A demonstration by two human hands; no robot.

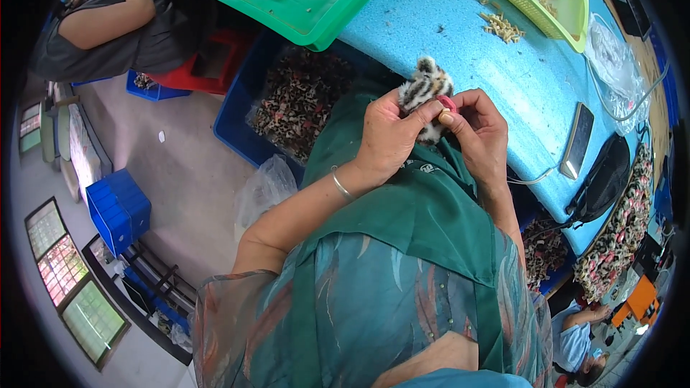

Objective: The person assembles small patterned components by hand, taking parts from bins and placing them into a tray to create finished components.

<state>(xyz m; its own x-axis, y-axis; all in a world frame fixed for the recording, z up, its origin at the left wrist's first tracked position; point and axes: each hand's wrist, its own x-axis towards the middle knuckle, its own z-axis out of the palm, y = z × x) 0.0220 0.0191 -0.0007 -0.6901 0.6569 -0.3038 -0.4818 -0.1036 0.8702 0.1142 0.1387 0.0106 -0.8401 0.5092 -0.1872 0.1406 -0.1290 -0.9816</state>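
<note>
A small leopard-print plush toy with a rounded ear is held up over my lap, at the near edge of the blue table. My left hand is closed round its left side, the thumb pressed on its front. From the other side my right hand pinches a pink strip on the toy between thumb and finger. A small tan bit seems to show at the right thumb tip, though the fingers partly hide it. The toy's lower end hangs between both hands.
A green tray holds more leopard-print pieces. Tan pieces fill a yellow-green basket; a small pile lies beside it. A phone with a cable and a black bag lie rightward. Left of my lap stands a blue bin. A person sits beyond.
</note>
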